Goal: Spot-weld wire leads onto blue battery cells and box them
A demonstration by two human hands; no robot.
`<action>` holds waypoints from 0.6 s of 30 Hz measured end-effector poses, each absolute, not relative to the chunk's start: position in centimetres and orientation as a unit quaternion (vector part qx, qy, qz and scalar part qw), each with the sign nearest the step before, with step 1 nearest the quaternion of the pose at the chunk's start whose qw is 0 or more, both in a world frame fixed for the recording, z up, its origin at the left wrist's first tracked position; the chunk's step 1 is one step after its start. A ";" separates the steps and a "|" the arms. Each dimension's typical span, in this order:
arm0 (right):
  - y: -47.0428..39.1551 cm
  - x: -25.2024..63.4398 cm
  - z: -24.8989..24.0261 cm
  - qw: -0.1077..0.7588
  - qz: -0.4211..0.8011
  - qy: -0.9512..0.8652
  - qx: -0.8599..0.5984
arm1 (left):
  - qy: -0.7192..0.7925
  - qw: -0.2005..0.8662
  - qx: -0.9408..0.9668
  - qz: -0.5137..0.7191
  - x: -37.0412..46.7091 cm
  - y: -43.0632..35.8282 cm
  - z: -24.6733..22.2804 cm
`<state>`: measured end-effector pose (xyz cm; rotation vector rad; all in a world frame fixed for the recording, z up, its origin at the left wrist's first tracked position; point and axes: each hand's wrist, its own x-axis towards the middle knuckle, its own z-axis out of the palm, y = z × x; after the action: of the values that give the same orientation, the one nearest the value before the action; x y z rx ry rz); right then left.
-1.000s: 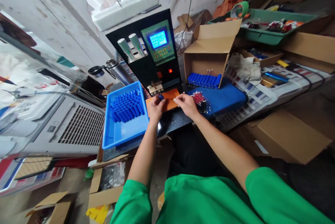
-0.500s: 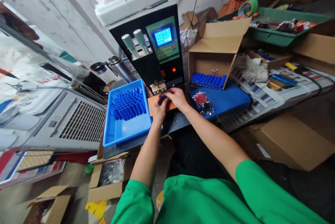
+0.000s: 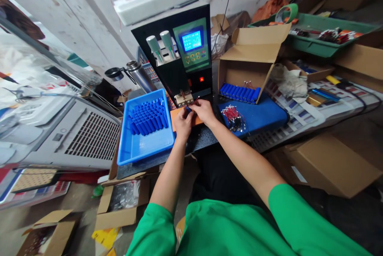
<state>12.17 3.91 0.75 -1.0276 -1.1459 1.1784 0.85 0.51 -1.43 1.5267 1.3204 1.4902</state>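
Note:
My left hand (image 3: pixel 183 123) is closed round a small blue cylindrical battery cell (image 3: pixel 188 109), mostly hidden by the fingers. From the other side my right hand (image 3: pixel 204 112) pinches at the same spot, with a thin red wire lead (image 3: pixel 197 98) showing above its fingertips. Both hands are just below the electrode tips (image 3: pixel 183 97) of a black spot welder (image 3: pixel 161 22) with a lit blue screen (image 3: pixel 192 41). Whether the cell touches the tips I cannot tell. Beneath the hands lies an orange pad (image 3: pixel 174 115).
At left a blue tray (image 3: pixel 143 158) holds rows of blue cells (image 3: pixel 148 117). Right of the hands, red and black wire leads (image 3: pixel 232 117) lie on a blue surface (image 3: pixel 269 113). Behind them stands an open cardboard box (image 3: pixel 251 54) with wired cells. A steel flask (image 3: pixel 140 75) stands behind the tray.
The camera view has shifted slightly, so the welder appears a little further right. Both hands keep their grip at the electrodes, with hardly any visible movement.

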 end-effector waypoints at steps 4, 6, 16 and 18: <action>3.8 12.2 0.8 0.567 0.506 -0.483 -0.436 | 0.505 0.313 0.574 0.562 0.8 0.7 -1.6; 3.8 12.2 0.8 0.567 0.505 -0.483 -0.436 | 0.504 0.312 0.575 0.564 0.8 0.7 -1.7; 3.8 12.2 0.8 0.575 0.507 -0.480 -0.427 | 0.502 0.300 0.580 0.566 1.0 0.3 -1.2; 3.7 12.2 0.8 0.571 0.506 -0.481 -0.432 | 0.503 0.298 0.581 0.566 1.0 0.2 -1.1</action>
<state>12.20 3.73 0.84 -1.0143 -1.1283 1.1884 1.00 0.23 -1.12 1.5439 1.3371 1.5027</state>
